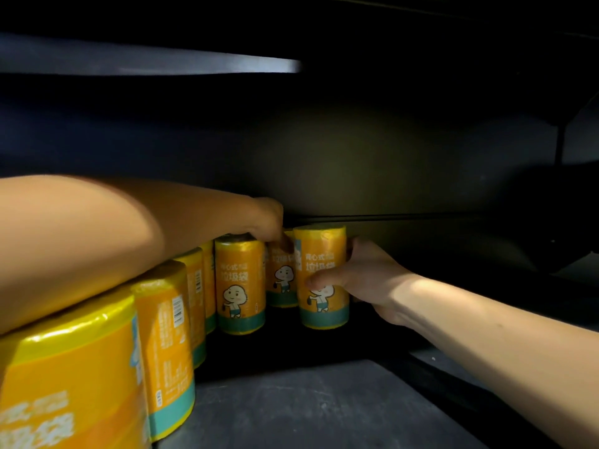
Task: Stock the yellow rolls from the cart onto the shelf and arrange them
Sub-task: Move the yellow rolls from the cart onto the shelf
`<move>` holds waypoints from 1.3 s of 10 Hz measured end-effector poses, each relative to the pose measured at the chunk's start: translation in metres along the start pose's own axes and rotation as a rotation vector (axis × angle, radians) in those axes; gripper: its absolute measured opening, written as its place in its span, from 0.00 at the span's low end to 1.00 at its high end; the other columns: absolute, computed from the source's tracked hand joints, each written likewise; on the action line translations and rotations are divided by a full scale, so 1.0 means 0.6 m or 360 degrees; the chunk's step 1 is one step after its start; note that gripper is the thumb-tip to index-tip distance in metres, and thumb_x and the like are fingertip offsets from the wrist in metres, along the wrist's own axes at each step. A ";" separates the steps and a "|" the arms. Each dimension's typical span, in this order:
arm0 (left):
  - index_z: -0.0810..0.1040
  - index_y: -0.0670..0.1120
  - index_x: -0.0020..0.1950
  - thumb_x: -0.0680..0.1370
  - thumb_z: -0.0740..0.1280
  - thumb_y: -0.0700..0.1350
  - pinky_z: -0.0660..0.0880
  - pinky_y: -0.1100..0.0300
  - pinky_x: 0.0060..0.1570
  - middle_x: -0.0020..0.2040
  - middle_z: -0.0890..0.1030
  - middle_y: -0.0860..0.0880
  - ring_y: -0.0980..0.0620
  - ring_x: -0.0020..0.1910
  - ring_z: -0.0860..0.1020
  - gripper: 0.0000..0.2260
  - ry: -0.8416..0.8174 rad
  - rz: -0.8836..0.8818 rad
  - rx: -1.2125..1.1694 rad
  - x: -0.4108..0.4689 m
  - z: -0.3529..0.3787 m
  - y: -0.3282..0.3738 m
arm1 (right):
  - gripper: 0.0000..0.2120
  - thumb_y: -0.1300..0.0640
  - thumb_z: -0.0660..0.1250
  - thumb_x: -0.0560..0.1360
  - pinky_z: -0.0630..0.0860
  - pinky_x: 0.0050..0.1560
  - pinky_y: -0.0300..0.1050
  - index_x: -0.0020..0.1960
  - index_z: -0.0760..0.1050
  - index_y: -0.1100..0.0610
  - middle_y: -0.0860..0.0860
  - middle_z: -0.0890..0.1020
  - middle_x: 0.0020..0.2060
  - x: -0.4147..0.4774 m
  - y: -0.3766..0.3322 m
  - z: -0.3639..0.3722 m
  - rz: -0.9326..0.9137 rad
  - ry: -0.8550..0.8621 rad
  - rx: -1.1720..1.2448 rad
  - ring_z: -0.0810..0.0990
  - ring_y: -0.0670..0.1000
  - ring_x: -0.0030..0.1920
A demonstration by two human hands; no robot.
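An upright yellow roll (324, 273) is being clamped in the grip of the right hand (366, 280) deep on the shelf (308, 409), beside the row (240, 283) already stocked. The grip of the left hand (265, 222) cannot be told. Stocking is judged partway.

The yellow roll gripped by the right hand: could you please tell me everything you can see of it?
The yellow roll is a cylinder in glossy plastic wrap, with an orange label bearing Chinese characters and a cartoon figure above a teal band. It stands upright on or just above the dark shelf, right of a neighbouring roll. The right hand grips its middle, thumb across the front, fingers behind.
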State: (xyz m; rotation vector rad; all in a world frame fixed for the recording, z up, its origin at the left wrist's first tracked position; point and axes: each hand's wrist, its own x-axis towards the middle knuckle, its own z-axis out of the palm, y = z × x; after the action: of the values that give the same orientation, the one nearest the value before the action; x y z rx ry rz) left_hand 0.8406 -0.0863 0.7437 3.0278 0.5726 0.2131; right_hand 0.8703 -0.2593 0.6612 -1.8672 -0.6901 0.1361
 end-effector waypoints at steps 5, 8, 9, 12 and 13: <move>0.76 0.47 0.67 0.80 0.67 0.50 0.72 0.43 0.66 0.66 0.75 0.46 0.44 0.68 0.72 0.17 -0.0473 -0.0133 -0.0378 -0.017 -0.077 -0.033 | 0.30 0.59 0.84 0.58 0.82 0.54 0.52 0.58 0.78 0.54 0.51 0.85 0.51 0.035 0.004 0.055 0.0021 0.0001 -0.0021 0.84 0.51 0.50; 0.75 0.53 0.67 0.79 0.68 0.50 0.77 0.49 0.58 0.65 0.75 0.52 0.50 0.66 0.72 0.16 -0.0571 -0.0108 -0.0234 -0.038 -0.076 -0.065 | 0.29 0.58 0.83 0.60 0.81 0.55 0.50 0.58 0.77 0.54 0.51 0.84 0.52 0.042 -0.002 0.063 0.0022 0.0024 -0.0080 0.84 0.51 0.52; 0.76 0.54 0.67 0.78 0.69 0.51 0.78 0.52 0.52 0.64 0.76 0.53 0.50 0.66 0.72 0.17 -0.0577 -0.0084 -0.0177 -0.052 -0.077 -0.072 | 0.28 0.58 0.83 0.61 0.81 0.54 0.50 0.57 0.77 0.54 0.51 0.84 0.52 0.039 -0.003 0.062 0.0005 0.0019 -0.0100 0.83 0.50 0.52; 0.68 0.52 0.75 0.82 0.64 0.51 0.71 0.40 0.66 0.73 0.69 0.48 0.44 0.72 0.67 0.21 -0.0493 -0.0090 -0.0009 -0.098 -0.076 -0.070 | 0.29 0.58 0.82 0.63 0.79 0.47 0.44 0.60 0.76 0.53 0.51 0.83 0.54 0.038 -0.009 0.072 -0.0045 -0.0066 -0.0130 0.82 0.49 0.53; 0.67 0.51 0.76 0.82 0.63 0.50 0.71 0.40 0.66 0.74 0.69 0.48 0.44 0.72 0.67 0.21 -0.0470 -0.0093 -0.0003 -0.108 -0.075 -0.070 | 0.30 0.58 0.82 0.63 0.80 0.52 0.47 0.61 0.76 0.52 0.50 0.83 0.54 0.044 -0.005 0.075 -0.0063 -0.0112 -0.0120 0.82 0.49 0.53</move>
State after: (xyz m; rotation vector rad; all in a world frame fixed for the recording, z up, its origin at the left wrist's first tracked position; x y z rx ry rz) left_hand 0.7592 -0.0700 0.7766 2.9534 0.6300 -0.2324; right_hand 0.8727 -0.2084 0.6513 -1.9272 -0.7896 0.1527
